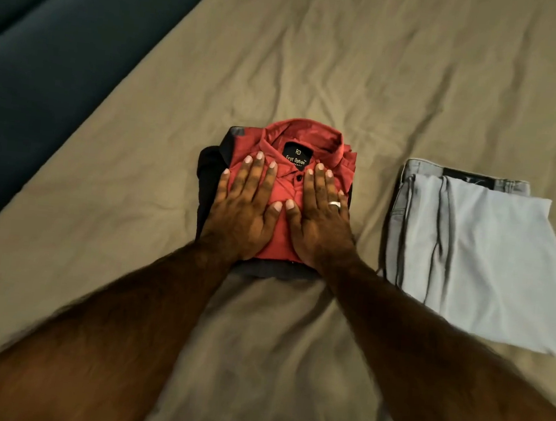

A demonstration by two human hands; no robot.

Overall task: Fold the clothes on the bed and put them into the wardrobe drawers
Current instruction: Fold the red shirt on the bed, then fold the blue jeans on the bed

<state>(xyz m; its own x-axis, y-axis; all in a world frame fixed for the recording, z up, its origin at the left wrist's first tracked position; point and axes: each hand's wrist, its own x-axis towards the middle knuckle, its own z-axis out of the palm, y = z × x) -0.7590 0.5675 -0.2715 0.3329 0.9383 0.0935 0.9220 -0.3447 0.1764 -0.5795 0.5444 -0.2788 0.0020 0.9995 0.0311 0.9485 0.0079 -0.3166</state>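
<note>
A folded red polo shirt (297,137) with a black neck label lies on top of a folded dark garment (207,169) in the middle of the bed. My left hand (244,210) presses flat on the shirt's left half, fingers straight. My right hand (321,221), with a ring on one finger, presses flat on its right half. The thumbs nearly meet over the shirt's placket. To the right, folded light grey trousers (490,251) lie flat on the sheet, apart from the stack.
The wrinkled tan bed sheet (351,64) covers most of the view. A dark blue padded surface (40,51) runs along the bed's left edge at the upper left. No wardrobe or drawers are in view.
</note>
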